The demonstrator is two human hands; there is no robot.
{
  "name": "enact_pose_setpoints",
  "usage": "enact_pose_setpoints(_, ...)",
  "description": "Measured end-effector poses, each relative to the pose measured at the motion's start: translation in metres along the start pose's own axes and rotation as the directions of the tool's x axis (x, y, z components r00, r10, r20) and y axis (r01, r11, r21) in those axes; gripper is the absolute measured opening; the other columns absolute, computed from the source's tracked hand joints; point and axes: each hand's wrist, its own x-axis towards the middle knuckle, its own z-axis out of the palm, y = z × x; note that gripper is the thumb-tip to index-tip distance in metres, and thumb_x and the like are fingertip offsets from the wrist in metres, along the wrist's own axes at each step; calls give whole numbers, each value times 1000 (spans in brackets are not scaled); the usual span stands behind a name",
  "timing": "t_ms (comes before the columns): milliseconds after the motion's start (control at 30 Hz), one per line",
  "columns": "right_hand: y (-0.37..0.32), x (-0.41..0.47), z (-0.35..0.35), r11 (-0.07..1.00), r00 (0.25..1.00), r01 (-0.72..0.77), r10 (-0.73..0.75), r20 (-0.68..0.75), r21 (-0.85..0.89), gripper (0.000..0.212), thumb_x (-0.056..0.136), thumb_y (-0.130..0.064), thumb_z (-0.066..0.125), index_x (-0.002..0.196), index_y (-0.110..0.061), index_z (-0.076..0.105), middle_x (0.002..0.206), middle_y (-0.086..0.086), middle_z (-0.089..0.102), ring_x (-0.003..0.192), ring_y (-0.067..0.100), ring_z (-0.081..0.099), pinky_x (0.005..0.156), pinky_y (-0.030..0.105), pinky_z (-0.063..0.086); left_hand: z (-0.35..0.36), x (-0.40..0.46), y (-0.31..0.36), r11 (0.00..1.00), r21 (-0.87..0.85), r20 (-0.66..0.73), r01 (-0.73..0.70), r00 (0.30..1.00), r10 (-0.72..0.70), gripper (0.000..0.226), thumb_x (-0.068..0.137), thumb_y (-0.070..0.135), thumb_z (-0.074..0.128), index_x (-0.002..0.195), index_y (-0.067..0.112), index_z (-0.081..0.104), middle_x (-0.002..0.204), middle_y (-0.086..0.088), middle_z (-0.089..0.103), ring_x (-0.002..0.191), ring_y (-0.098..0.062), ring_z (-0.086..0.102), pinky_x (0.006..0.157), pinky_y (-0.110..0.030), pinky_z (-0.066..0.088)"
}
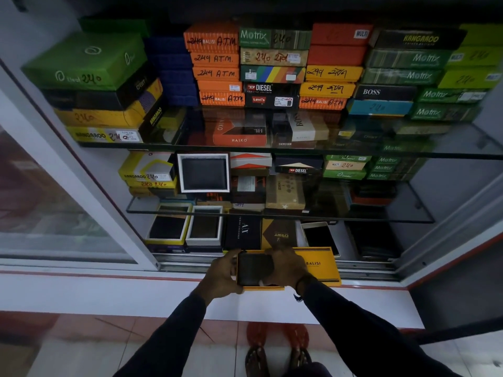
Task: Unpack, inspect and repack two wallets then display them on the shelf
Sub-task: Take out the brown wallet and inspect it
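A dark wallet [254,268] lies in an open yellow-orange box [262,287] on the white ledge in front of the showcase. My left hand [221,274] grips the box's left side. My right hand [285,265] is on the wallet and the box's right edge, fingers curled over it. The box's yellow BALISI lid [321,265] lies flat just to the right, partly under my right wrist. Three open boxes with dark wallets stand on show: a white one [203,172] upright on the middle glass shelf, and two more [167,227] [205,226] on the bottom shelf.
Glass shelves [272,148] hold stacks of closed wallet boxes in green, orange, yellow and black. A sliding glass door [62,202] is at the left. Black and brown boxes [242,232] stand right behind my hands. The white ledge [109,295] runs along the front; my feet in sandals are below.
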Motion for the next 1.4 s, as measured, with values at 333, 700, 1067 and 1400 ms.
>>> enact_pose_setpoints(333,-7,9,-11,998,993,57,-58,-105,-12,61,46,-48,87,89,-31,48,108,-3,64,104,22,56,90,41,48,1,8,-3,999,-51,-13,15,1000,-16,97,54,7,95,135,27,46,104,16,62,92,-15,66,56,-10,54)
enact_pose_setpoints(700,41,-11,-83,565,982,-135,-33,186,814,31,69,-21,88,81,-21,60,89,3,71,83,13,61,62,24,41,-33,0,26,959,-223,4,-173,984,178,90,66,0,88,138,39,50,118,2,65,85,-18,64,70,-25,57)
enact_pose_setpoints(1067,47,-37,-87,298,918,-318,-142,371,900,53,79,-54,74,119,-20,69,131,12,64,127,33,54,113,50,38,-43,-19,68,809,-579,202,-100,944,261,71,67,-7,83,129,17,59,116,-13,71,106,-34,68,84,-43,60)
enact_pose_setpoints(1400,37,-50,-59,-57,937,-263,-255,240,963,47,69,-23,86,106,-1,69,104,18,70,96,27,69,82,36,60,-23,-22,70,521,-849,239,89,944,229,86,57,33,93,125,-3,55,100,-14,65,81,-21,59,70,-27,54)
